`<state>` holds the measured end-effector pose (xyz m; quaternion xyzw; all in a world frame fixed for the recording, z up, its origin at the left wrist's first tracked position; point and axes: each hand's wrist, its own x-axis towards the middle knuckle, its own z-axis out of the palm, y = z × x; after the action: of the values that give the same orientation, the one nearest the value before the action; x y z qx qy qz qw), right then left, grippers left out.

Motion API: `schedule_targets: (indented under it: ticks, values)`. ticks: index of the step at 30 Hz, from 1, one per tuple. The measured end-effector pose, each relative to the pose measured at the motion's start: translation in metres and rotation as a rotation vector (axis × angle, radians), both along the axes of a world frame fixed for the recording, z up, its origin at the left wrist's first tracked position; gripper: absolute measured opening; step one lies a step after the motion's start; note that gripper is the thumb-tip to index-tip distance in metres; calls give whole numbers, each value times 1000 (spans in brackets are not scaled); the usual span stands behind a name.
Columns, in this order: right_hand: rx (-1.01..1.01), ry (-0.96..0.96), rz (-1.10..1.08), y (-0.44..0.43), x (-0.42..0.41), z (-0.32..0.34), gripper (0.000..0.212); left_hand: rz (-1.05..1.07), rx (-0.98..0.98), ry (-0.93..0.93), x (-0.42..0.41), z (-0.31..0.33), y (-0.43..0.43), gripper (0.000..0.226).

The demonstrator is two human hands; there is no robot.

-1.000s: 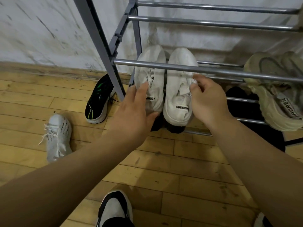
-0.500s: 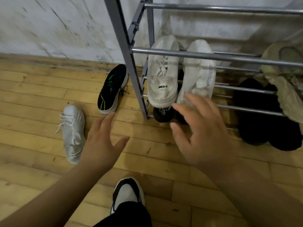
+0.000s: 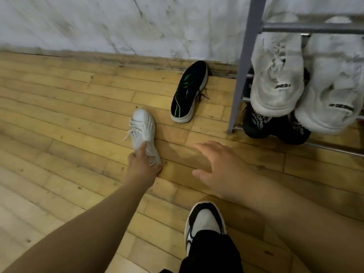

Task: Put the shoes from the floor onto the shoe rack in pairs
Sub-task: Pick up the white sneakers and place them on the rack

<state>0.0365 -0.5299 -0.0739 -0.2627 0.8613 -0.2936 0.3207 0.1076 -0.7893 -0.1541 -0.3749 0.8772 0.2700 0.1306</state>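
Observation:
A white knit sneaker [image 3: 142, 127] with dark speckles lies on the wooden floor, toe pointing away from me. My left hand [image 3: 142, 167] is closed on its heel end, thumb on top. A black sneaker [image 3: 188, 93] with green stripes lies farther back, near the wall. My right hand [image 3: 218, 166] hovers over the floor with fingers spread, holding nothing. At the right stands the grey metal shoe rack [image 3: 246, 62], with a white pair [image 3: 279, 75] on a middle rail and a black pair [image 3: 256, 123] below it.
A marbled white wall [image 3: 118, 22] and worn baseboard run along the back. My own foot in a black and white shoe [image 3: 204, 221] stands on the floor at the bottom centre. Bare floorboards stretch to the left.
Both hands left the white pair on the rack. My view swung left and down. My left hand reached to the white knit sneaker and closed on its heel; my right hand drew back, open.

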Motion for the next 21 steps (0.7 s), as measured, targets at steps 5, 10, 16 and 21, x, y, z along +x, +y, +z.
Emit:
schedule_targets:
  ticks: [5,10,16,21]
  values:
    - [16,34,-8,12,-5,2,73,26,115,110,13,15,5,76]
    - [27,108,89,53,-4,45,83,-169,419,158,54,99,31,62]
    - [218,375,318,117,-2,146,110,-612,660,179,55,226,69,67]
    - [282,469,305,200,1,241,117,-1009,526,249,22,333,131,76]
